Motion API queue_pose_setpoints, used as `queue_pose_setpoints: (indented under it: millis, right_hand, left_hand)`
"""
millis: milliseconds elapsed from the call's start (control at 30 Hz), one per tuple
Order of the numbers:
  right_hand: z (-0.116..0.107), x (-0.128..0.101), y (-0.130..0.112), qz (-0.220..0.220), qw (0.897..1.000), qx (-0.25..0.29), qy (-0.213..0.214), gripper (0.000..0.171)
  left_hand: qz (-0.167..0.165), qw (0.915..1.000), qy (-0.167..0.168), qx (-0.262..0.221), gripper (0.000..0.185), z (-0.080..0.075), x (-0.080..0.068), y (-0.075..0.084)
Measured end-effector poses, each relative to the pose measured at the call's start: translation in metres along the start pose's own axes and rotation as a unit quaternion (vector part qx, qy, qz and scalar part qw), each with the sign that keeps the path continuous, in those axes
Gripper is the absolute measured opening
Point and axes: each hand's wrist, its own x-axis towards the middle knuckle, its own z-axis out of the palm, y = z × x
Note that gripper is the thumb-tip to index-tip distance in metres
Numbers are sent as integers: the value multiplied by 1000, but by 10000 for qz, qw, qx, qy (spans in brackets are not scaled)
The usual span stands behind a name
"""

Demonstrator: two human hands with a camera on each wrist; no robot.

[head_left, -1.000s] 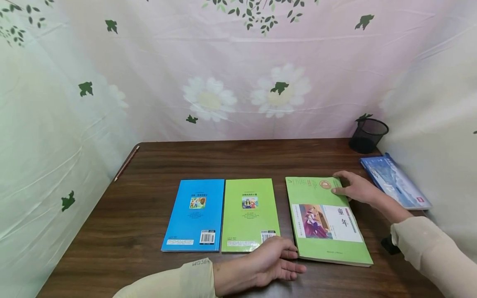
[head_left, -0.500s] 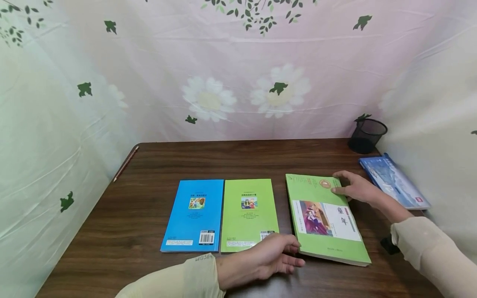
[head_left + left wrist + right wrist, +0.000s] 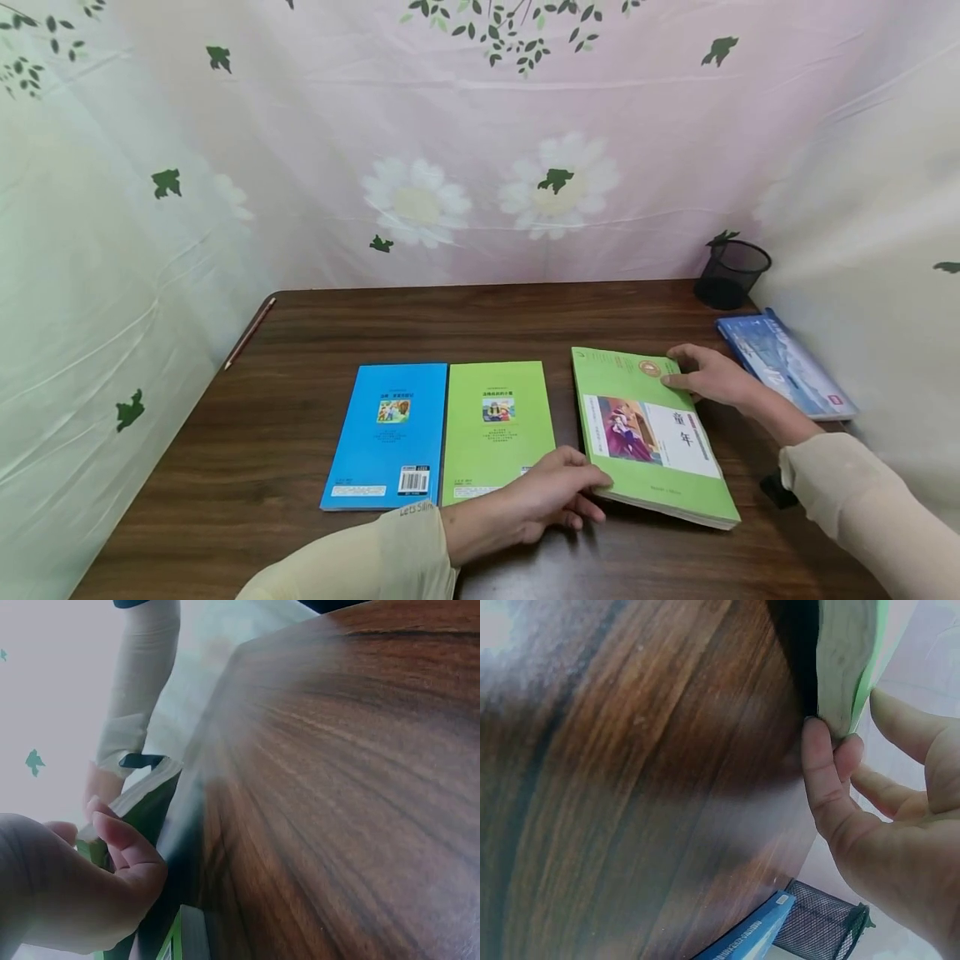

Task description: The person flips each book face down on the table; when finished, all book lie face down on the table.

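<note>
A thick green paperback book (image 3: 660, 487), with a picture of a purple-clad figure on its cover, is held between both hands on the right of the head view. My left hand (image 3: 551, 498) pinches its near left corner, thumb on the cover. At the far right edge, my right hand (image 3: 712, 382) grips it with the thumb on top; in the right wrist view fingers (image 3: 827, 787) curl under the page block (image 3: 844, 667). The book's near edge looks slightly raised. Left of it lie a thinner green book (image 3: 498, 450), partly covered by my left hand, and a blue book (image 3: 382, 458).
On the brown wooden table (image 3: 465, 321), a blue-and-white book (image 3: 787, 367) lies at the right, with a black mesh pen holder (image 3: 731, 271) behind it. A pencil (image 3: 250, 333) lies along the left edge. Printed curtains (image 3: 465, 192) enclose the back and sides.
My left hand has moved from beside the thick green book's near corner to pinching it. That book's near edge has risen slightly, while my right hand keeps its grip.
</note>
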Motion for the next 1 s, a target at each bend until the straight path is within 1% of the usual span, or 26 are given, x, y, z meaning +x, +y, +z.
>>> queue_pose_setpoints:
  millis: [233, 367, 500, 600, 867, 1000]
  right_hand:
    - [2, 1, -5, 93, 9997, -207, -45, 71]
    - [2, 3, -13, 82, 9980, -629, -1, 68]
    - [1, 5, -22, -109, 9892, -1448, 179, 66]
    - [1, 7, -31, -92, 9806, -1932, 317, 68]
    - [2, 9, -60, 373, 9649, -2567, 410, 67]
    - [5, 10, -75, 437, 9591, -2765, 410, 70]
  left_hand:
    - [132, 9995, 183, 206, 29, -1, 3, -4]
    - [228, 9991, 228, 274, 30, -1, 6, -5]
    - [463, 9979, 275, 361, 30, -1, 6, -3]
    - [638, 9968, 277, 405, 31, 0, 6, -2]
    - [883, 9951, 296, 324, 30, 0, 8, -1]
    - [949, 9947, 288, 273, 29, -1, 8, -1]
